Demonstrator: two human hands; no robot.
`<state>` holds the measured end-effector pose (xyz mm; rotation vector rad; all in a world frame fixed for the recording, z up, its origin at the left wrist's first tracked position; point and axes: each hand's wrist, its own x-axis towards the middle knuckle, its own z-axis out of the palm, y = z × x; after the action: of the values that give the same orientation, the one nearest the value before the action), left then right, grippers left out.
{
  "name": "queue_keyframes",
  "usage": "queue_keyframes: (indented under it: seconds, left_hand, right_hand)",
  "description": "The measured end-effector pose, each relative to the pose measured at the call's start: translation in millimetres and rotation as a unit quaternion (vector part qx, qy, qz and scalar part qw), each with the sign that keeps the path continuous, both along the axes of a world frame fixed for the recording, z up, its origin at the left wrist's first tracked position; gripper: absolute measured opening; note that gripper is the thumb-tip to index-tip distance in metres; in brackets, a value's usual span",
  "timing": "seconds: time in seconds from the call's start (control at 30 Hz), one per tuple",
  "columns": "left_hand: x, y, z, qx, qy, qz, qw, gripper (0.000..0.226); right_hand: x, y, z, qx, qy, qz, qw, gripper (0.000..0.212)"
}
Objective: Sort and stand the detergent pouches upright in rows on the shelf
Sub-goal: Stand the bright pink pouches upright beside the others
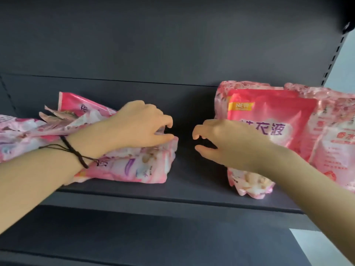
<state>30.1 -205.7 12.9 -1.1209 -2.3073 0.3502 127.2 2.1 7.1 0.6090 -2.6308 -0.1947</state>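
Several pink detergent pouches lie in a loose heap [48,123] on the left of the dark shelf [192,187]. My left hand [138,123] reaches over the front lying pouch [138,166] and pinches its top right edge between thumb and fingers. On the right, a bright pink pouch [272,116] stands upright, with paler floral pouches behind it and one to its right [334,143]. My right hand [226,144] hovers in the gap between the two groups, fingers loosely curled, holding nothing; its wrist passes in front of the standing pouches.
The shelf's dark back wall [153,54] rises behind everything. A slotted upright post [334,54] runs along the right side. A lower shelf board [134,237] juts out below. A bare strip of shelf lies between the two pouch groups.
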Motion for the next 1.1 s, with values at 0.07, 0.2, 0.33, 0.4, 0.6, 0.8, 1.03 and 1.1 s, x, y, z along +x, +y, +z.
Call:
queue_keyframes:
  seconds: [0.07, 0.2, 0.33, 0.4, 0.6, 0.8, 1.03, 1.1]
  left_hand:
    - [-22, -22, 3, -0.018, 0.033, -0.011, 0.999, 0.067]
    - [-61, -63, 10, -0.064, 0.056, -0.010, 0.996, 0.071]
    - [-95, -96, 20, -0.108, 0.045, 0.015, 0.993, 0.046]
    - [-113, -107, 23, -0.113, 0.038, 0.011, 0.993, 0.043]
    - [-158, -118, 21, -0.131, 0.024, 0.003, 0.991, 0.042]
    - [-188, -123, 11, -0.052, -0.109, 0.042, 0.992, 0.034]
    - [-207, -131, 17, 0.105, -0.232, 0.084, 0.963, 0.023]
    - [-211, -132, 19, 0.131, -0.269, 0.082, 0.951, 0.023]
  right_hand:
    - [-24, -16, 8, 0.038, -0.001, -0.021, 0.999, 0.032]
    - [-70, -47, 17, 0.082, -0.005, -0.062, 0.995, 0.033]
    - [-111, -76, 22, 0.128, -0.003, -0.099, 0.987, 0.029]
    - [-131, -87, 25, 0.144, -0.006, -0.113, 0.983, 0.028]
    - [-183, -115, 32, 0.183, -0.037, -0.109, 0.976, 0.031]
    - [-232, -133, 27, 0.114, -0.100, -0.065, 0.986, 0.032]
    - [-282, -155, -10, -0.109, -0.246, -0.030, 0.963, 0.056]
    - [-291, -156, -17, -0.125, -0.238, -0.030, 0.963, 0.045]
